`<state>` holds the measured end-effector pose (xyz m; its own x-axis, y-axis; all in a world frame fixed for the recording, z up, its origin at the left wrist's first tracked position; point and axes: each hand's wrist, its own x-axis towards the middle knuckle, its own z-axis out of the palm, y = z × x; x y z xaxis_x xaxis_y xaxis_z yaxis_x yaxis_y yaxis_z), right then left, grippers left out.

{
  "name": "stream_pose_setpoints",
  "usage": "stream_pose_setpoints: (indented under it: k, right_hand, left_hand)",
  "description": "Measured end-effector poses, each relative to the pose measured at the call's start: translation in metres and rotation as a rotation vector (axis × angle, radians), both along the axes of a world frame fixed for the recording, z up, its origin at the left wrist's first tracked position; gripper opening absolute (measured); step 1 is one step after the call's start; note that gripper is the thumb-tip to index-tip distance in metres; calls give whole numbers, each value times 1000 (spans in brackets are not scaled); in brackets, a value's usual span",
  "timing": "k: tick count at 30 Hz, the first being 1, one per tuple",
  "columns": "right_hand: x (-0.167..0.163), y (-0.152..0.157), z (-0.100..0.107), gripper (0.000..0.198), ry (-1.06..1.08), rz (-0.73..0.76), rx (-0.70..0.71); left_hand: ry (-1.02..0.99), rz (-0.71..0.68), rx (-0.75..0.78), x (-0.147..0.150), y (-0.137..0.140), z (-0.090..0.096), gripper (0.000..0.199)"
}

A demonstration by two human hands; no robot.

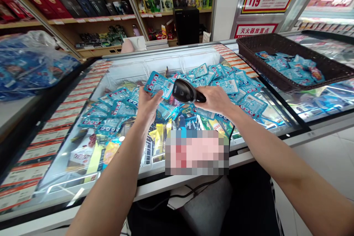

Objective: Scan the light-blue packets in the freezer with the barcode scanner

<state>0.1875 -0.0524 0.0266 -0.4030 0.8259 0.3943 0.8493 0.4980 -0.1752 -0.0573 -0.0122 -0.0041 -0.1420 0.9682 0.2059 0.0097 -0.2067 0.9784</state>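
Observation:
Pinched between the thumb and fingers of my left hand (149,105) is a blue snack packet (159,84), its barcode side facing up. My right hand (214,99) grips a black handheld barcode scanner (184,91) by the handle. The scanner's head is right beside the packet's barcode end; whether they touch I cannot tell. More packets of the same blue kind lie in loose heaps on the freezer's glass top, a left heap (117,108) and a right heap (228,85).
Under the glass of the chest freezer (190,182) are colourful packages. A brown woven basket (293,85) with blue packets stands at the right. A clear plastic bag (33,64) of blue packets sits at the left. Shelves (96,18) of goods stand behind. A black cable (210,182) hangs in front.

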Motion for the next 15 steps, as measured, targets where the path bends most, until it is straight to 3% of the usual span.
stream_pose_setpoints:
  k: [15]
  right_hand:
    - [0, 0, 0, 35, -12, 16, 1]
  left_hand:
    - [-30, -29, 12, 0, 0, -1, 44]
